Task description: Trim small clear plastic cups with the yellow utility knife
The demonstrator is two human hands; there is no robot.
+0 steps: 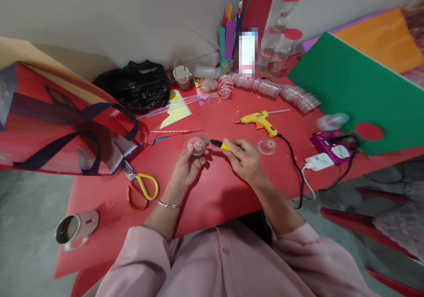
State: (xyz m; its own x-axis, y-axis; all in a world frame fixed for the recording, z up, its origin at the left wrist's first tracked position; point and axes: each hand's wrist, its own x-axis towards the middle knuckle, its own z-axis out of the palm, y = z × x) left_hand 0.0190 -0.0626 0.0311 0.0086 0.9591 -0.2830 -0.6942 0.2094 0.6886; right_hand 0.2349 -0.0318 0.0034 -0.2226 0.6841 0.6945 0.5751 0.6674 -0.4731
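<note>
My left hand [189, 167] grips a small clear plastic dome lid [196, 145] between thumb and fingers, over the middle of the red table. From the right, my right hand [243, 159] is wrapped round the yellow and black handle of a tool [221, 145]. The tool's blurred tip reaches the right side of the lid; whether it touches cannot be made out. Another clear dome lid [266, 146] lies to the right of my right hand. Behind it rests a yellow glue gun [260, 121] with a glue stick in its back.
Scissors [141, 191] and a steel mug [77, 227] stand at the left, beside a large red bag [59, 120]. Rows of clear cups [265, 86], a lit phone [247, 52] and a black bag [135, 85] line the back. A purple power block [333, 149] and green board [364, 98] are right.
</note>
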